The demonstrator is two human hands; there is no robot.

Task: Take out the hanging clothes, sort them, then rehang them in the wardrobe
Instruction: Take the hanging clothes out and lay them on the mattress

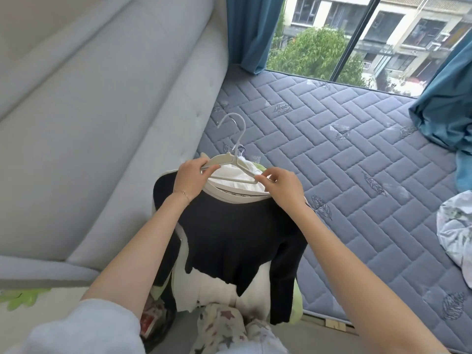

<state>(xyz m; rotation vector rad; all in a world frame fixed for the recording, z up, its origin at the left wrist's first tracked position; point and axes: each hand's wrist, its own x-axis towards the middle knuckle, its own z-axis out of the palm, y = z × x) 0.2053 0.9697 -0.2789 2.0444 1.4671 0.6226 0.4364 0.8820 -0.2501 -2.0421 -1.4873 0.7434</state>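
Holding cream hanger [222, 158]; black top [229, 238] (white-trimmed).

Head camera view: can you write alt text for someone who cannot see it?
Seen from above, a person's left hand and right hand each hold an end of a white hanger over the neckline of a black top lying on other clothes at the edge of a quilted blue-grey mattress. Teal curtains frame a window beyond.

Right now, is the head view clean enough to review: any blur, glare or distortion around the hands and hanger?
Head view: soft daylight from the window, no glare; left hand, right hand and hanger sharp; wide-angle stretch toward the borders; the black top shows little fold detail.
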